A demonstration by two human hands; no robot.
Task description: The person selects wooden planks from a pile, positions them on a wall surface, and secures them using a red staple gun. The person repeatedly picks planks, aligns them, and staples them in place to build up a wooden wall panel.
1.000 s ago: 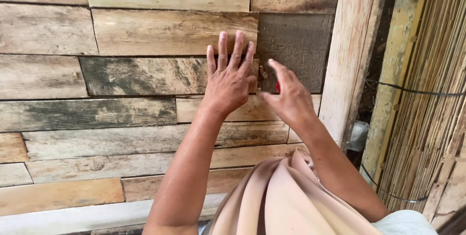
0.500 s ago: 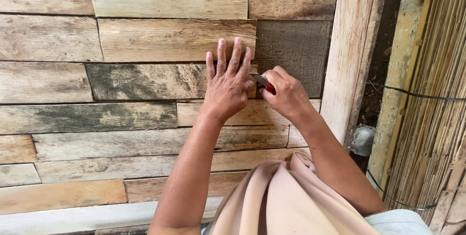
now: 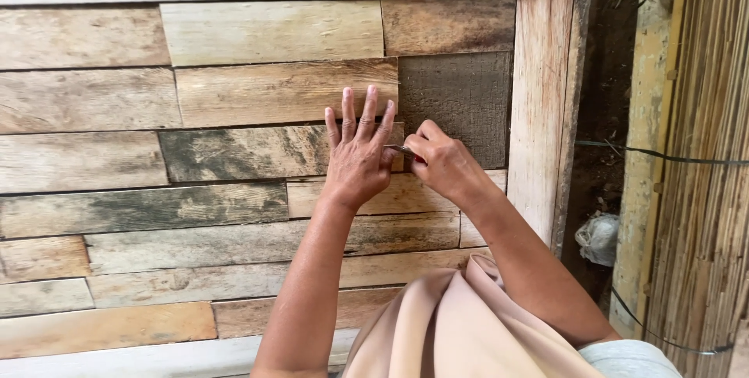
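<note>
My left hand point(image 3: 359, 152) lies flat, fingers spread, on a weathered grey-brown plank point(image 3: 242, 153) of a wooden panel. Close to its thumb side, my right hand point(image 3: 441, 163) is closed around a small tool with a red handle and a thin metal tip point(image 3: 400, 149). The tip touches the plank's right end, beside a dark rough patch point(image 3: 456, 105) of the panel. Most of the tool is hidden inside my fist.
The panel is made of several mismatched planks with a pale upright board point(image 3: 538, 113) at its right edge. Further right are a gap with dirt, a crumpled white bag point(image 3: 599, 237), a wire and a reed fence point(image 3: 702, 191). Beige cloth point(image 3: 452, 323) covers my lap.
My right hand has closed around the small tool and moved left up against my left hand. The left hand stays pressed on the plank.
</note>
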